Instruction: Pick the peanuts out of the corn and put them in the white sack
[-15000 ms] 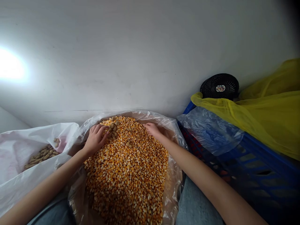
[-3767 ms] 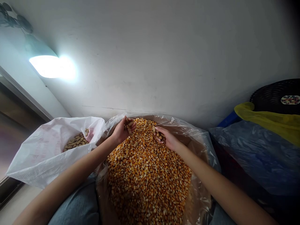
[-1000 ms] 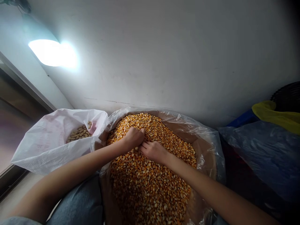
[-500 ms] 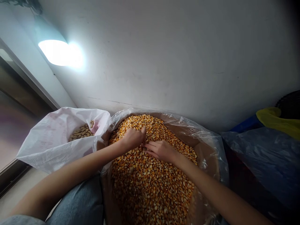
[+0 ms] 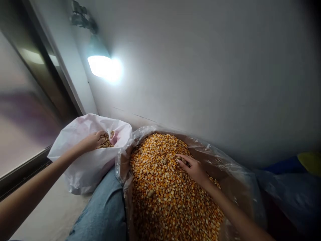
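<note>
Left hand point(image 5: 93, 141) has moved off the corn kernels point(image 5: 160, 201) into the white woven sack point(image 5: 84, 164), reaching peanuts point(image 5: 106, 142) (its fingers too hidden to tell). Right hand point(image 5: 193, 169) rests on the kernels, fingers loosely spread.

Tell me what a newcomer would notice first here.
A large heap of orange-yellow corn kernels fills the clear plastic liner at centre, the right hand resting on it. Left of it, the left hand reaches into a white woven sack of peanuts in shell. A bright wall lamp glares above.
</note>
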### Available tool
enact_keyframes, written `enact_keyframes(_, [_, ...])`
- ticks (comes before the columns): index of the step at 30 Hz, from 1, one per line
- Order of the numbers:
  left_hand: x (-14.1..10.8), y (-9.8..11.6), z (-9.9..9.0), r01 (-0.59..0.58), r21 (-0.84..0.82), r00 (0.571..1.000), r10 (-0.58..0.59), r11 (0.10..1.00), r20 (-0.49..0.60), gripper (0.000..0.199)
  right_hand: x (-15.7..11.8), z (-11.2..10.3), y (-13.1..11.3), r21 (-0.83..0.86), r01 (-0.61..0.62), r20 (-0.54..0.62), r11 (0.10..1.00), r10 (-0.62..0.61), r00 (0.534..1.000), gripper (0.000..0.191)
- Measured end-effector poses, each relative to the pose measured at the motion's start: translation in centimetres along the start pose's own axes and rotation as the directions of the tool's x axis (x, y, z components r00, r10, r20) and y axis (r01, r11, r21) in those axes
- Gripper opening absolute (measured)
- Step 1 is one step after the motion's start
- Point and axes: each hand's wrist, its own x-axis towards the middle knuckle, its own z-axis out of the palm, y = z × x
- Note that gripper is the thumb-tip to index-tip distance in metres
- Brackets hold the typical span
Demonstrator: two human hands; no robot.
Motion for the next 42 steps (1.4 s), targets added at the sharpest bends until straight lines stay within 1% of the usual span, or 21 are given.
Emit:
enact_keyframes(3, [-2.8,-0.3,-0.1,0.0,-0.119,0.965,-0.032,0.993,-0.262,0.046,1.5,0.2,-2.6,0.009,0.045,-0.032,0.999,-0.045,0.998,0.031])
enact_keyframes(5, [-4.8,0.3,-0.4,-0.038,-0.209,0.911,-0.052,0.977,-0.409,0.044,3.9,0.9,-6.4,0.026,0.144,-0.051,0.989,-0.143,0.988,0.03])
enact_keyframes(7, [-6.6,1.3,-0.6,-0.103,-0.265,0.852,-0.052,0.959,-0.521,0.039,7.3,2.4,-11.4,0.068,0.278,-0.059,0.958,-0.274,0.96,0.03])
enact_keyframes(9, [-8.2,2.3,-0.7,-0.169,-0.28,0.806,-0.031,0.945,-0.591,0.035,11.0,4.5,-16.5,0.145,0.375,-0.099,0.916,-0.364,0.926,0.031])
enact_keyframes(10, [-8.9,2.8,-0.6,-0.203,-0.275,0.793,-0.007,0.94,-0.609,0.032,12.6,5.6,-18.7,0.167,0.387,-0.083,0.907,-0.378,0.922,0.032])
enact_keyframes(12, [-9.9,3.7,-0.2,-0.287,-0.241,0.779,0.08,0.927,-0.621,0.03,15.0,7.3,-21.8,0.166,0.327,0.083,0.93,-0.343,0.936,0.039])
enact_keyframes(13, [-10.4,4.0,0.0,-0.335,-0.214,0.775,0.139,0.917,-0.617,0.029,15.6,7.7,-22.5,0.149,0.32,0.125,0.936,-0.339,0.932,0.044])
enact_keyframes(15, [-11.1,4.5,0.4,-0.431,-0.153,0.764,0.27,0.889,-0.586,0.029,15.3,7.3,-21.9,0.09,0.356,0.152,0.93,-0.366,0.918,0.044])
enact_keyframes(18, [-11.3,5.4,1.0,-0.504,-0.114,0.778,0.393,0.856,-0.491,0.028,11.8,4.5,-17.2,-0.111,0.378,0.141,0.919,-0.362,0.922,0.026])
enact_keyframes(21, [-9.9,7.2,1.5,-0.521,-0.148,0.818,0.442,0.841,-0.368,0.024,7.1,1.3,-10.9,-0.334,0.244,0.176,0.91,-0.194,0.965,0.021])
enact_keyframes(23, [-8.1,9.0,1.8,-0.528,-0.181,0.836,0.47,0.829,-0.284,0.024,4.5,0.1,-7.6,-0.372,0.131,0.136,0.919,-0.085,0.987,0.022])
enact_keyframes(25, [-5.9,11.1,2.3,-0.515,-0.183,0.853,0.48,0.837,-0.206,0.025,2.8,-0.1,-5.6,-0.354,0.101,0.129,0.93,-0.058,0.99,0.025])
enact_keyframes(27, [-3.9,13.0,2.9,-0.479,-0.093,0.875,0.466,0.873,-0.132,0.023,1.9,0.3,-4.7,-0.328,0.14,0.169,0.934,-0.088,0.982,0.025])
enact_keyframes(30, [-2.2,14.9,3.8,-0.403,0.169,0.911,0.412,0.899,-0.019,0.023,1.3,1.3,-4.4,-0.349,0.208,0.22,0.914,-0.136,0.966,0.025])
enact_keyframes(32, [-2.0,15.4,4.5,-0.372,0.271,0.924,0.381,0.888,0.019,0.026,1.1,1.9,-4.5,-0.391,0.214,0.206,0.895,-0.142,0.968,0.026])
enact_keyframes(35, [-2.5,15.3,5.3,-0.357,0.332,0.93,0.366,0.873,0.035,0.026,0.8,2.3,-4.6,-0.402,0.192,0.15,0.895,-0.143,0.978,0.023])
enact_keyframes(37, [-2.7,15.2,5.7,-0.349,0.366,0.932,0.359,0.863,0.041,0.025,0.8,2.3,-4.7,-0.312,0.135,0.069,0.941,-0.119,0.991,0.015])
enact_keyframes(38, [-2.7,15.1,5.8,-0.346,0.379,0.933,0.357,0.858,0.043,0.025,0.8,2.2,-4.8,-0.208,0.084,0.02,0.975,-0.082,0.996,0.012])
enact_keyframes(40, [-2.6,15.0,5.9,-0.345,0.398,0.933,0.357,0.85,0.044,0.025,0.8,1.7,-5.0,0.139,-0.055,-0.02,0.989,0.059,0.998,0.012])
enact_keyframes(41, [-2.5,14.9,6.0,-0.345,0.403,0.932,0.359,0.848,0.043,0.026,0.7,1.5,-5.1,0.356,-0.124,0.007,0.926,0.13,0.992,0.013])
enact_keyframes(42, [-2.4,14.9,6.0,-0.345,0.406,0.932,0.36,0.846,0.042,0.026,0.6,1.2,-5.2,0.561,-0.181,0.061,0.807,0.178,0.982,0.013])
